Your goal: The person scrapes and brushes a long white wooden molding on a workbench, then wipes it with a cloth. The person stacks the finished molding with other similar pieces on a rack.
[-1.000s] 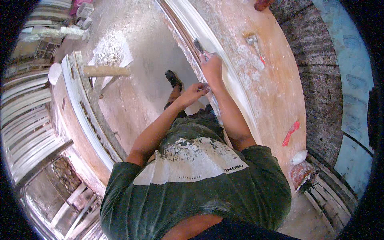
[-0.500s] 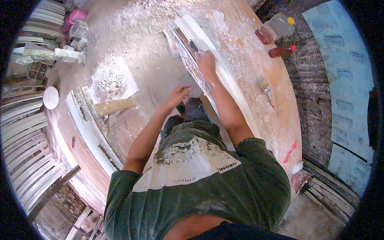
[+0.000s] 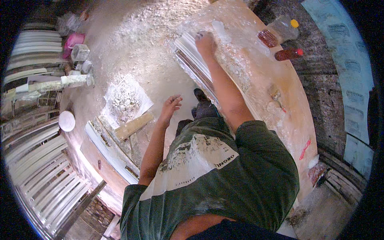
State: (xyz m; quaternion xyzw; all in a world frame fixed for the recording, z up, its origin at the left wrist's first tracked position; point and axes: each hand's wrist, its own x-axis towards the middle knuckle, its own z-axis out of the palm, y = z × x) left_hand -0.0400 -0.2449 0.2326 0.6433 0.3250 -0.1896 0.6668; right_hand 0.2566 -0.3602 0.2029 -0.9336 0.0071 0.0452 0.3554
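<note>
My right hand (image 3: 205, 43) is closed at the far end of a long white ridged moulding (image 3: 191, 51), on the workbench (image 3: 294, 116) to the right. A small dark thing shows at its fingertips, too little of it to name. The moulding's near part is hidden behind my right arm. My left hand (image 3: 172, 105) hangs in the air left of the bench with its fingers apart, holding nothing.
A clear bottle with a yellow cap (image 3: 283, 29) and a red-capped bottle (image 3: 289, 54) lie at the bench's right edge. A brush (image 3: 275, 93) lies nearer. A sheet with white rubble (image 3: 125, 100), a wooden piece (image 3: 134, 125) and a white disc (image 3: 67, 121) are at left.
My right hand has moved from the moulding's left edge to its far end. The left hand has drawn away from the bench, its fingers more spread. The whole view has shifted.
</note>
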